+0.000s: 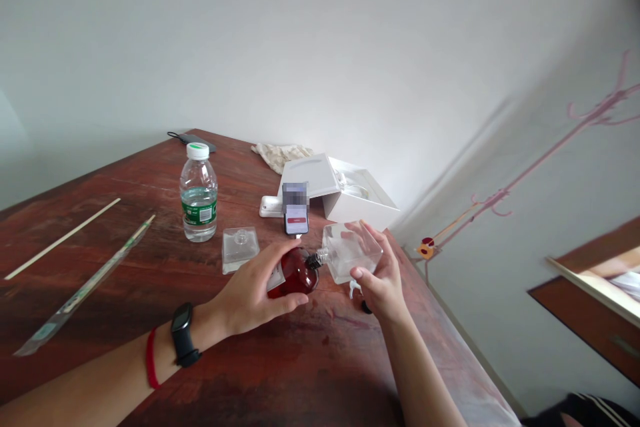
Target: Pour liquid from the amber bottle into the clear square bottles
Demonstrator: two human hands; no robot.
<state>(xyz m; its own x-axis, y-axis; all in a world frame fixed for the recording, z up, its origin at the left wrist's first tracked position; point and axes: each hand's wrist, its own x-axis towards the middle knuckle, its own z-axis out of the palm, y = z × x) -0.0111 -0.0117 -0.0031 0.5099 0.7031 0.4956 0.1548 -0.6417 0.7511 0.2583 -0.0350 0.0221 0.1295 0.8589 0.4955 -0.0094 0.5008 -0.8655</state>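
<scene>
Left hand (253, 293) holds glossy, round-shouldered red bottle (303, 271), label (275, 278) partly hidden. Right hand (386, 285) grips clear boxy bottle (345, 255) near wooden table's (345, 373) right edge. Necks (313, 260) end-to-end, contact unclear.

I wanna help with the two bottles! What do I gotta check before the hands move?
1. Left hand gripping the red bottle: ok.
2. Right hand gripping the clear square bottle: ok.
3. Bottle necks facing each other: ok, black neck to clear neck.
4. Necks joined tightly: cannot tell, too small to see.
5. Table by the right hand free of bits: not ok, a small black piece lies there.
6. Water bottle capped: ok.
</scene>
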